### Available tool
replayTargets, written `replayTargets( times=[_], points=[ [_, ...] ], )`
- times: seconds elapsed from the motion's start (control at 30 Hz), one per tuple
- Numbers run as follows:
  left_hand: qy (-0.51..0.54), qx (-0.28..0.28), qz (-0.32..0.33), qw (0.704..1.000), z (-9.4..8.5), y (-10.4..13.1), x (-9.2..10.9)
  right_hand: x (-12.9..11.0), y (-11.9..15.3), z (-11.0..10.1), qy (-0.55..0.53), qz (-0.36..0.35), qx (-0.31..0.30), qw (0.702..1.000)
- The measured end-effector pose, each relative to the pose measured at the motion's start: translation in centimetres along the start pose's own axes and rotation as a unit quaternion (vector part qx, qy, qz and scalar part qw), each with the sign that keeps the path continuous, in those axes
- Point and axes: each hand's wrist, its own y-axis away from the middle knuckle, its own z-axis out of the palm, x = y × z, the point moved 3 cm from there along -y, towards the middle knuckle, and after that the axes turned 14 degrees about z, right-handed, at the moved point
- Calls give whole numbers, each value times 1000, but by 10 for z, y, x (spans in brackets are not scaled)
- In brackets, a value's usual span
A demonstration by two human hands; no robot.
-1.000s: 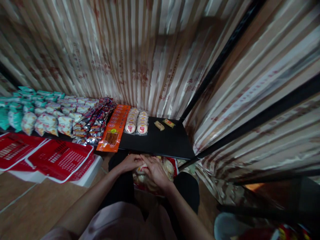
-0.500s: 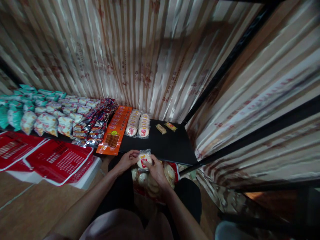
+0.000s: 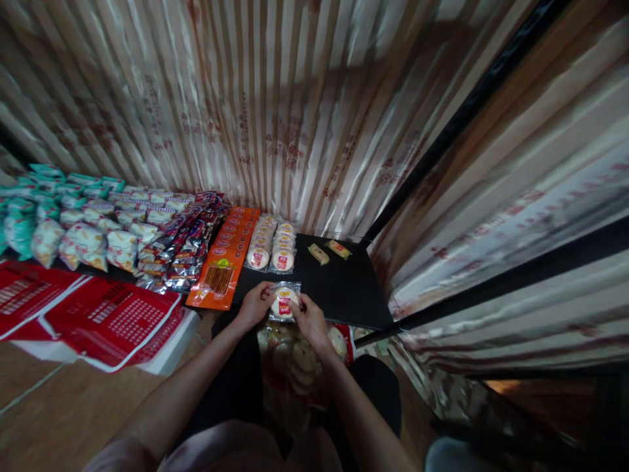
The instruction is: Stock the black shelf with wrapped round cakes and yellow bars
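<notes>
Between both hands is a clear-wrapped round white cracker (image 3: 284, 303) with a red and yellow label, held flat just in front of the black shelf's near edge. My left hand (image 3: 255, 305) pinches its left side. My right hand (image 3: 310, 321) grips the right side, thumb on top. Beneath the hands, a large red-edged clear bag (image 3: 295, 367) rests on my lap with several wrapped round crackers inside. On the black shelf (image 3: 339, 292), two rows of similar wrapped crackers (image 3: 282, 259) stand beyond the hands.
An orange snack pack (image 3: 221, 269) lies left of the cracker rows. Further left are dark shiny packets (image 3: 181, 246), white pouches (image 3: 122, 248) and teal pouches (image 3: 19, 229). Two small yellowish packets (image 3: 319, 254) lie at right. Red bags (image 3: 118, 321) sit low left; a black pole (image 3: 442, 147) slants at right.
Both hands have raised the wrapped cracker slightly and moved it forward toward the shelf. The left fingers have closed on its left edge. The view has shifted a little.
</notes>
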Motion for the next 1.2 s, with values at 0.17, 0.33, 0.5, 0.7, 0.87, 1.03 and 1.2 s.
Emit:
replayTargets(
  times=[0.17, 0.33, 0.5, 0.7, 0.87, 1.03, 1.2],
  points=[
    [-61, 6, 12, 998, 0, -18, 1, -3, -19, 1, 30, 13, 10, 999],
    [-122, 34, 30, 991, 3, -33, 0, -2, -44, 10, -8, 32, 15, 999],
    [-192, 25, 81, 978, 9, -36, -2, -2, -64, 15, -1, 37, 51, 998],
    [-317, -14, 178, 931, 18, -33, -9, -5, -81, 23, 6, 38, 61, 997],
    [-375, -45, 203, 903, 26, -34, -20, -8, -88, 26, 31, 40, 68, 996],
    [-388, -37, 207, 898, 31, -37, -34, -6, -94, 30, 32, 22, 78, 996],
    [-380, -34, 172, 908, 33, -42, -41, -4, -99, 34, 62, -11, 106, 992]
  ],
)
